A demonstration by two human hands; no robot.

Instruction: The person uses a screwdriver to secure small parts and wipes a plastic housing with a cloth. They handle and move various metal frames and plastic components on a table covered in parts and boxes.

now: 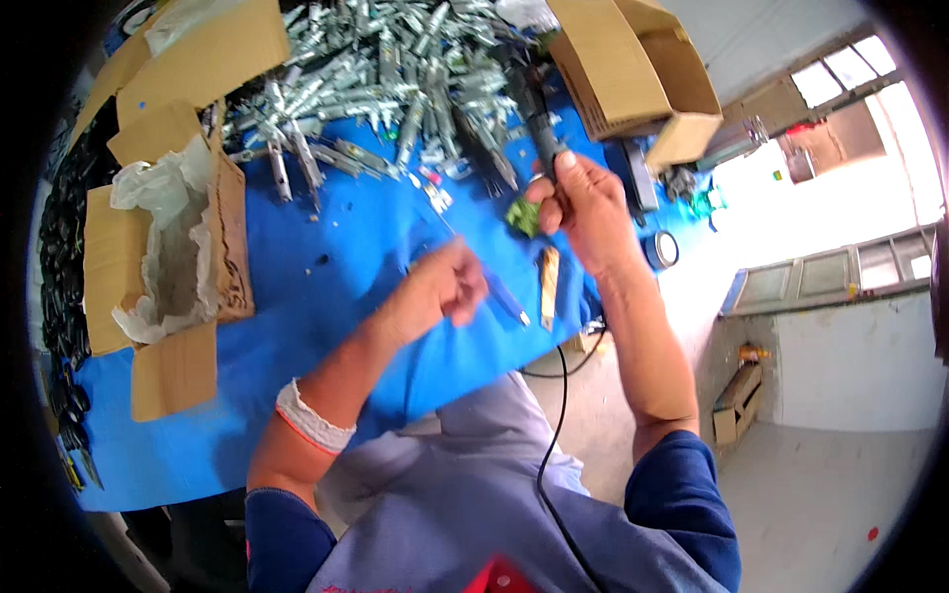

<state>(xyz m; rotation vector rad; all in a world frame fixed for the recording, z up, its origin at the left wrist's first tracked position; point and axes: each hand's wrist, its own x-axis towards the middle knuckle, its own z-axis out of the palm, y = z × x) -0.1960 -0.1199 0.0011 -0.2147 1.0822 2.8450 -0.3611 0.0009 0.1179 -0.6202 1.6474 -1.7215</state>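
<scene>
My right hand is closed around a dark, slim cylindrical tool, whose far end reaches toward the pile of metal parts. The tool's exact kind is unclear. Lower and to the left, my left hand hovers over the blue cloth with bent, motion-blurred fingers. Right beside those fingers lies a screwdriver with a blue handle; whether they touch it I cannot tell. A flat yellowish strip rests between my hands, near a crumpled green piece.
At the left stands an open cardboard box lined with crumpled plastic. Another open carton sits at the back right. A small round tin is at the table's right edge. A black cable hangs down in front of me.
</scene>
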